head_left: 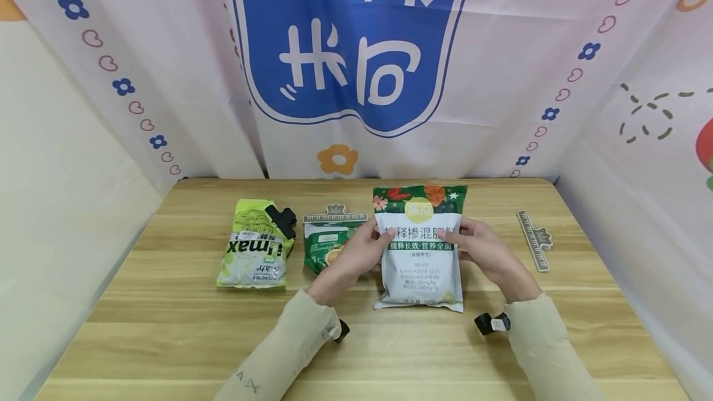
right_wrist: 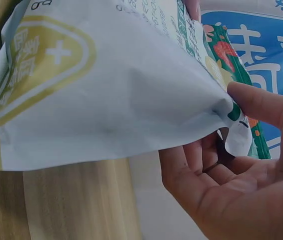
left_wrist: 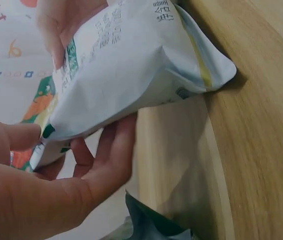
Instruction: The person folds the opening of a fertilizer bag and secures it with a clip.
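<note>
A white fertilizer bag with a green, flower-printed top stands upright between both hands, its front toward me. My left hand grips its left side, thumb on the front. On the opposite side my right hand holds the edge, thumb also in front. In the left wrist view, fingers curl beneath the bag's back. The right wrist view shows the thumb pressing the side edge, with fingers behind. Just left of it lies a green bag with a piano-keyboard clip along its top, partly hidden by my left hand.
A lime-green bag lies at the left with a black clip at its upper right corner. Another piano-keyboard clip lies on the wooden table at the right. A printed cloth hangs behind the table.
</note>
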{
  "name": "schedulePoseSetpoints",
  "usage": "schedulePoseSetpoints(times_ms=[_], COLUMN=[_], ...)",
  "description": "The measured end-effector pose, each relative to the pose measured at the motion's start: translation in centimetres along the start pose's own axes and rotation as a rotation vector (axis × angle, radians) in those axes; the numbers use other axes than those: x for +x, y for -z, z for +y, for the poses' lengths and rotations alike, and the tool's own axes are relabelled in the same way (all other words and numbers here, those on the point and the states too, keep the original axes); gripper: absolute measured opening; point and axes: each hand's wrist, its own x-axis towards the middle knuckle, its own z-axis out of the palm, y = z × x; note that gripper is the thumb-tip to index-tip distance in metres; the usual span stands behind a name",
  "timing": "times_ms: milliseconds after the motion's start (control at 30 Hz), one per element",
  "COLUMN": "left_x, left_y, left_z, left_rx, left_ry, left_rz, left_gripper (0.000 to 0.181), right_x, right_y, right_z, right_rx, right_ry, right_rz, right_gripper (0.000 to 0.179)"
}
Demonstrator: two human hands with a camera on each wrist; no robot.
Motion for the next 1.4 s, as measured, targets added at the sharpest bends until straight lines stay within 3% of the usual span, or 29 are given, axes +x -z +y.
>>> schedulePoseSetpoints(times_ms=[300, 467, 633, 800, 967, 1067, 1233, 1400], left_x=[-1.7, -2.6, -3.3, -3.4, -3.3, -3.3, -3.1, -3.2], left_y=[1.5, 2.2, 2.6, 2.8, 2.9, 2.8, 2.9, 3.0], left_z=[1.0, 1.2, 1.1, 1.5, 1.9, 2.0, 2.0, 2.1], left_rx=[0.156, 0.172, 0.15, 0.136, 0.153, 0.167, 0.165, 0.127], left_ry=[-0.09, -0.112, -0.089, -0.091, -0.132, -0.146, -0.189, -0.224], left_rz=[-0.006, -0.062, -0.086, -0.055, -0.05, -0.043, -0.041, -0.057], left_gripper=[0.031, 0.027, 0.026, 0.02, 0.029, 0.034, 0.026, 0.027], right_x=[-1.4, -2.7, -3.5, -3.7, -3.6, -3.6, -3.5, -3.7], right_y=[0.3, 1.1, 2.2, 2.7, 2.6, 2.6, 2.4, 2.4], right_z=[-0.6, -0.8, -0.5, -0.8, -1.3, -1.5, -1.7, -2.0], right_rx=[0.0, -0.003, -0.076, -0.075, -0.018, -0.041, -0.092, -0.084], right_ry=[0.043, 0.088, 0.137, 0.204, 0.291, 0.324, 0.347, 0.365], right_rz=[-0.016, -0.078, -0.12, -0.064, 0.009, 0.047, 0.103, 0.101], right_gripper=[0.058, 0.058, 0.054, 0.05, 0.037, 0.032, 0.031, 0.027])
